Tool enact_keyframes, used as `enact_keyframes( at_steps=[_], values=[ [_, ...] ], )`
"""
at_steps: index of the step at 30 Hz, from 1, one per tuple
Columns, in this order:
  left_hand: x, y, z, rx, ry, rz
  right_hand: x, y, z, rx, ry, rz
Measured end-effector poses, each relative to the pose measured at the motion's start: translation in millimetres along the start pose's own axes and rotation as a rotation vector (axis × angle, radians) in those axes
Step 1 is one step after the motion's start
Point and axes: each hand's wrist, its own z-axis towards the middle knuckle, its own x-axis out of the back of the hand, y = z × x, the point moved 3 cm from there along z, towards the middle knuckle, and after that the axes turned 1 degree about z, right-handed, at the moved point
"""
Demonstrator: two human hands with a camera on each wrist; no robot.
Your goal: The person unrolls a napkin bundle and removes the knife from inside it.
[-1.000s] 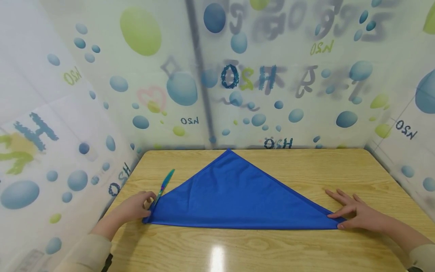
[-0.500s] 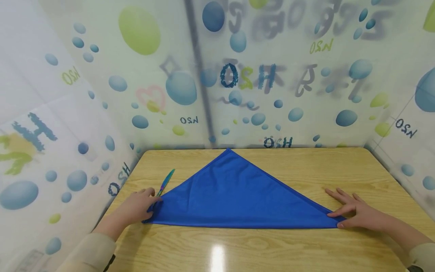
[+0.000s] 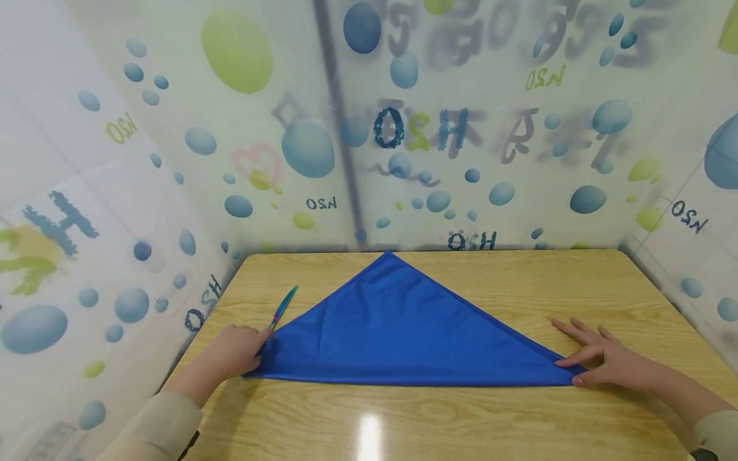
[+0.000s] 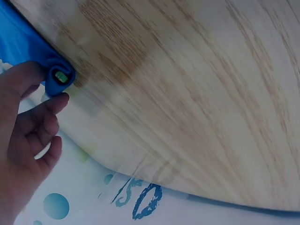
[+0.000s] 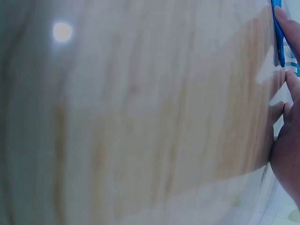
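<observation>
A blue cloth [image 3: 398,326] lies folded into a large triangle, its point at the table's far edge. At its left corner my left hand [image 3: 230,352] pinches the cloth between thumb and fingers. In the left wrist view the cloth corner [image 4: 60,89] is rolled around a greenish end. Out of this corner sticks what looks like a knife [image 3: 284,306] with a shiny teal-blue blade; the cloth and my hand hide its lower part. On the right corner rest the thumb and a fingertip of my right hand [image 3: 617,362], its other fingers spread over the table.
The wood-grain table [image 3: 461,419] reaches back to a white curtain [image 3: 496,160] printed with blue and green bubbles. More of this curtain stands along the left and right sides. A bright reflection shows at the table's front.
My left hand has shifted slightly right and closed over the rolled left corner and the lower knife. The right hand and the rest of the cloth have stayed put.
</observation>
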Motion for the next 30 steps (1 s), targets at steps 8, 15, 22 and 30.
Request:
enact_keyframes(
  at_steps=[8, 15, 22, 30],
  values=[
    [1.7, -5.6, -1.7, 0.294, -0.077, -0.43, 0.2, 0.0, 0.0, -0.013, -0.002, -0.004],
    [-2.6, -12.4, -3.7, 0.394, -0.062, -0.506, -0.1, 0.0, -0.2, -0.02, 0.002, -0.001],
    [-7.2, -24.7, -5.3, 0.444, -0.063, -0.537, -0.3, -0.7, -0.4, -0.021, 0.001, 0.002],
    [-9.1, -40.3, -9.4, 0.428, -0.047, -0.608, -0.8, 1.7, -0.8, -0.025, 0.004, -0.007]
  ],
)
